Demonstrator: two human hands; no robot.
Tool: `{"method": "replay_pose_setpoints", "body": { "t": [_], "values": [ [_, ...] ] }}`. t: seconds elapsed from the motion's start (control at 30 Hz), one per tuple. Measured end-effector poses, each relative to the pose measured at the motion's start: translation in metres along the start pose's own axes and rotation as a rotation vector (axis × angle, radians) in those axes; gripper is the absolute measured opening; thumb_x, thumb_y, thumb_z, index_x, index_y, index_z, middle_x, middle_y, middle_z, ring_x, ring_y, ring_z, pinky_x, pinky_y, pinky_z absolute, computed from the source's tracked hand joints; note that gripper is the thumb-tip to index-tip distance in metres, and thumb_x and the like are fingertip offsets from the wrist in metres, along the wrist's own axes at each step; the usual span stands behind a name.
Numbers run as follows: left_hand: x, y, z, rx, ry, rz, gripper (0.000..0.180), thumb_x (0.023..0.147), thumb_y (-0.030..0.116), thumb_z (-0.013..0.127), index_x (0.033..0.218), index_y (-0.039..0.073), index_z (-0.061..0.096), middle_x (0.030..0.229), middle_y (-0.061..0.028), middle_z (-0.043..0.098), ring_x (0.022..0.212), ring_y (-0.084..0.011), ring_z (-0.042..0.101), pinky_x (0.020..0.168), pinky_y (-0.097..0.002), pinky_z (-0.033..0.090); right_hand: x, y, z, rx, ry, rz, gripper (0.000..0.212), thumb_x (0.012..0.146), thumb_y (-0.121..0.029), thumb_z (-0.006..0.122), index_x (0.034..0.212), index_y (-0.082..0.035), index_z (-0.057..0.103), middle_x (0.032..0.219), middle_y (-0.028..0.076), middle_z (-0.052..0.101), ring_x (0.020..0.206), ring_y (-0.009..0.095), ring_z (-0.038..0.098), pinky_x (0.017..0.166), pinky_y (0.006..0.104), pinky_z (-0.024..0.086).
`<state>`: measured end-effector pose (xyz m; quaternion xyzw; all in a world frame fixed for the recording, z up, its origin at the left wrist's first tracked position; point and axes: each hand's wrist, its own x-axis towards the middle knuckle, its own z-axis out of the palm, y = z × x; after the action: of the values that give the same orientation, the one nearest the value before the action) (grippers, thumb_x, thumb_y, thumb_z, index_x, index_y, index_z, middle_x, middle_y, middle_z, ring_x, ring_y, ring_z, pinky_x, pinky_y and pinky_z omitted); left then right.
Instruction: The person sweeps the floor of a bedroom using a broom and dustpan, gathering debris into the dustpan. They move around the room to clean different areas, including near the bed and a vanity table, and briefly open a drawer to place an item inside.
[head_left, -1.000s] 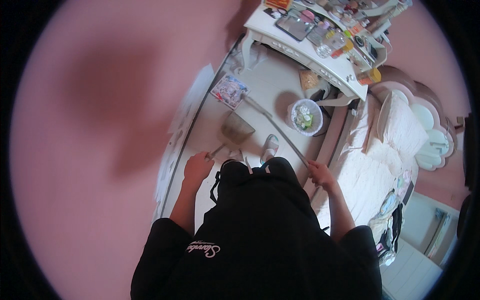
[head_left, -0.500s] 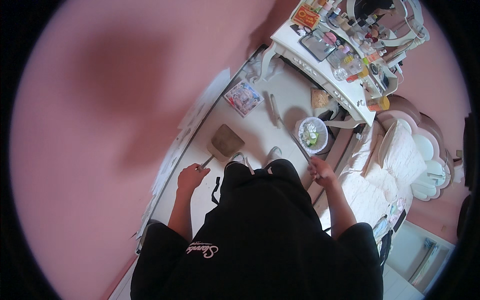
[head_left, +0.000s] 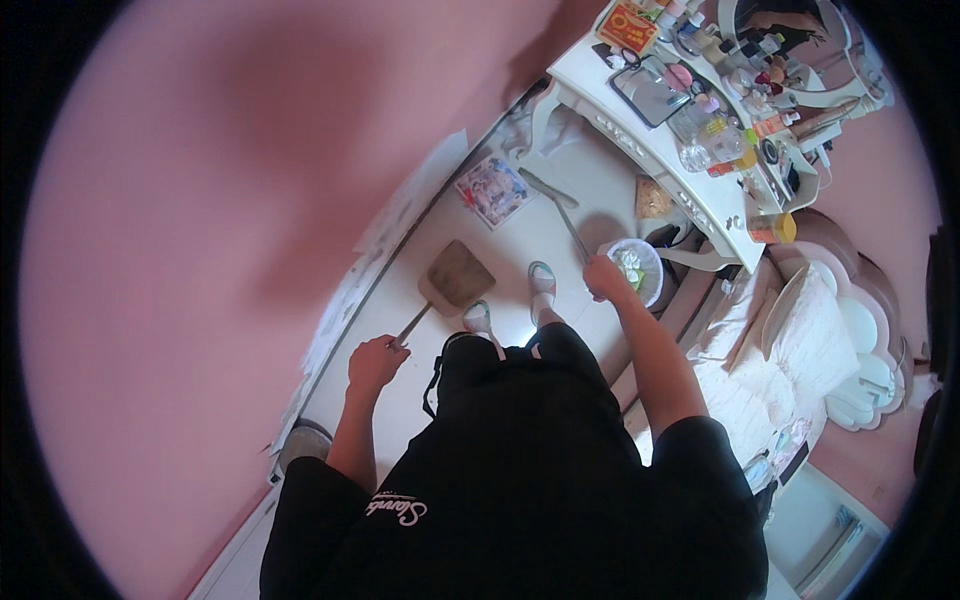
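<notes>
My left hand is closed round the handle of a brownish dustpan, whose pan is over the pale floor in front of my left foot. In my closed right hand is the thin handle of a broom. Its narrow greyish head lies far ahead, just right of a colourful square picture box on the floor. Beside my right hand stands a white lined wastebasket with crumpled white and green rubbish in it.
A white dressing table crowded with bottles stands at the far right, with a bag under it. The bed lies on my right. A pink wall runs along the left. A grey round object sits by my left elbow.
My right hand has moved forward and left, and the broom head has swung to a slanted position near the picture box. The dustpan has shifted slightly; my right foot has stepped forward.
</notes>
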<state>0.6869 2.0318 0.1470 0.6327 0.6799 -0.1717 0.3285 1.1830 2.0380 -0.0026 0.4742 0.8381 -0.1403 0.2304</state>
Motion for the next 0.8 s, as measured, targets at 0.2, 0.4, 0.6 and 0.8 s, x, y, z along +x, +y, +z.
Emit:
{"method": "replay_pose_setpoints", "body": {
  "t": [0.2, 0.4, 0.6, 0.8],
  "values": [
    [-0.025, 0.051, 0.013, -0.141, 0.063, -0.009, 0.035, 0.075, 0.04, 0.071, 0.102, 0.017, 0.072, 0.086, -0.0136, 0.07, 0.081, -0.0337, 0.067, 0.074, -0.0433, 0.053, -0.016, 0.007, -0.04, 0.394, 0.039, 0.298, 0.017, 0.077, -0.011, 0.06, 0.078, 0.003, 0.071, 0.09, 0.021, 0.065, 0.085, 0.035, 0.065, 0.072, 0.0408, 0.054],
    [-0.025, 0.133, -0.002, -0.083, 0.039, 0.001, 0.036, 0.077, 0.041, 0.071, 0.104, 0.017, 0.071, 0.087, -0.0137, 0.07, 0.082, -0.0343, 0.067, 0.073, -0.0437, 0.053, -0.026, 0.028, -0.037, 0.79, 0.057, 0.315, 0.032, 0.084, -0.011, 0.049, 0.106, 0.011, 0.053, 0.08, 0.024, 0.063, 0.063, 0.035, 0.066, 0.06, 0.0423, 0.056],
    [-0.017, 0.178, 0.024, -0.071, 0.039, 0.022, 0.041, 0.079, 0.045, 0.069, 0.109, 0.018, 0.069, 0.088, -0.015, 0.07, 0.083, -0.0346, 0.067, 0.074, -0.0436, 0.053, -0.047, 0.02, -0.065, 1.12, -0.061, 0.499, 0.036, 0.085, -0.013, 0.049, 0.113, 0.01, 0.05, 0.08, 0.026, 0.065, 0.06, 0.036, 0.066, 0.052, 0.0421, 0.055],
    [-0.009, 0.203, 0.011, -0.037, 0.044, 0.017, 0.037, 0.079, 0.045, 0.069, 0.101, 0.016, 0.07, 0.084, -0.0133, 0.07, 0.081, -0.0343, 0.067, 0.071, -0.0441, 0.053, -0.073, 0.07, 0.029, 0.618, 0.222, 0.101, 0.02, 0.086, -0.011, 0.048, 0.095, 0.003, 0.059, 0.086, 0.022, 0.063, 0.083, 0.04, 0.064, 0.076, 0.0483, 0.052]
  ]
}}
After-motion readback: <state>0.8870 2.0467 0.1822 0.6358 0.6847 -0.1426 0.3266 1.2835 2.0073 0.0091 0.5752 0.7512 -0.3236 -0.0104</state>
